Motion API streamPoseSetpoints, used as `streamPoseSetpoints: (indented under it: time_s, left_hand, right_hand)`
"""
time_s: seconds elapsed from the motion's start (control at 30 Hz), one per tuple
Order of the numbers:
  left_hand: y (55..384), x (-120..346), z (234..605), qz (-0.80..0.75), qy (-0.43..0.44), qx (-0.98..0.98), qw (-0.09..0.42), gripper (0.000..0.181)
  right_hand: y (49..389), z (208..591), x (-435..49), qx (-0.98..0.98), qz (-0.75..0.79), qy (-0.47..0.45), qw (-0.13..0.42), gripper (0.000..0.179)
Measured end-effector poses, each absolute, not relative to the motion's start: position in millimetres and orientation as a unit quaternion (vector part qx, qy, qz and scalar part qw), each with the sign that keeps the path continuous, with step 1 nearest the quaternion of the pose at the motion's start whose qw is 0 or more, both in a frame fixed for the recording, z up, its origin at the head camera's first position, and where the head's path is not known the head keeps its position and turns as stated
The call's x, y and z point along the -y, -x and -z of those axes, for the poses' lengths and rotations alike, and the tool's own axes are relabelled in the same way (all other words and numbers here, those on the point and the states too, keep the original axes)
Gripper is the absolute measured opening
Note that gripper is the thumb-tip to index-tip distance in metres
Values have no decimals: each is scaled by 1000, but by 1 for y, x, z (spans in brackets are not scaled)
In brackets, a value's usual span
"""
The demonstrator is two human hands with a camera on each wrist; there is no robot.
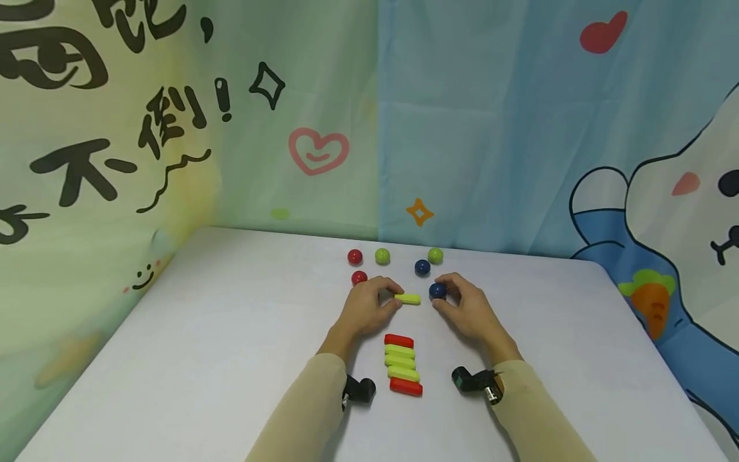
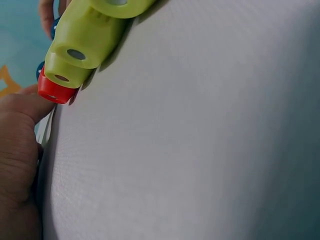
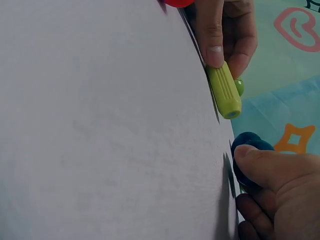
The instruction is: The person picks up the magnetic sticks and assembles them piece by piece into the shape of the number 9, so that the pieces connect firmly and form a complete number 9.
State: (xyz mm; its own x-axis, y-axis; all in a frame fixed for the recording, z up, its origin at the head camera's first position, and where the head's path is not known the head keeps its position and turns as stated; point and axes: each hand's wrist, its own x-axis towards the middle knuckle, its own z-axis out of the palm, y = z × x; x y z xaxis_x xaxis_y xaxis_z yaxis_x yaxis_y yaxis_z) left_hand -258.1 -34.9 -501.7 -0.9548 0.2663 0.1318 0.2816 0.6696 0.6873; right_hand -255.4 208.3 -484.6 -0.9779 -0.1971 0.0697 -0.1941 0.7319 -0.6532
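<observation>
My left hand (image 1: 366, 309) pinches one end of a yellow-green rod (image 1: 410, 299) between thumb and fingers. The rod's free end points right, toward the other hand. In the right wrist view its ribbed side and a small disc in its end show. A dark blue ball (image 1: 437, 291) is held between the thumb and fingers of my right hand (image 1: 472, 311). A short gap separates rod and ball. Closer to me lies a column of rods side by side: a red rod (image 1: 399, 341) at the far end, three yellow-green ones (image 1: 401, 360), and another red rod (image 1: 406, 387) nearest.
Behind the hands are two red balls (image 1: 355, 256), two green balls (image 1: 382, 256) and a second blue ball (image 1: 423, 267). The nearer red ball is right by the left hand. A printed curtain (image 1: 491, 128) stands along the far edge of the white table (image 1: 231, 359).
</observation>
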Motion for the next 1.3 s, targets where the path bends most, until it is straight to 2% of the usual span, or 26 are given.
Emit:
streamPoseSetpoints:
  time_s: [0.27, 0.47, 0.63, 0.97, 1.3]
  left_hand:
    - [258, 36, 501, 377, 139, 916, 7, 22]
    - [258, 34, 500, 382, 133, 915, 4, 23]
    - [258, 32, 499, 383, 136, 913, 10, 23]
    - [258, 37, 500, 390, 139, 910, 20, 23]
    - [261, 38, 503, 373, 157, 914, 21, 24]
  right_hand:
    - [253, 484, -205, -919, 374, 125, 7, 44]
    - [250, 484, -205, -920, 366, 140, 4, 52]
    - [248, 486, -205, -924, 357, 140, 4, 44]
    - [251, 491, -199, -921, 354, 164, -18, 44]
    - [250, 495, -199, -926, 350, 141, 2, 44]
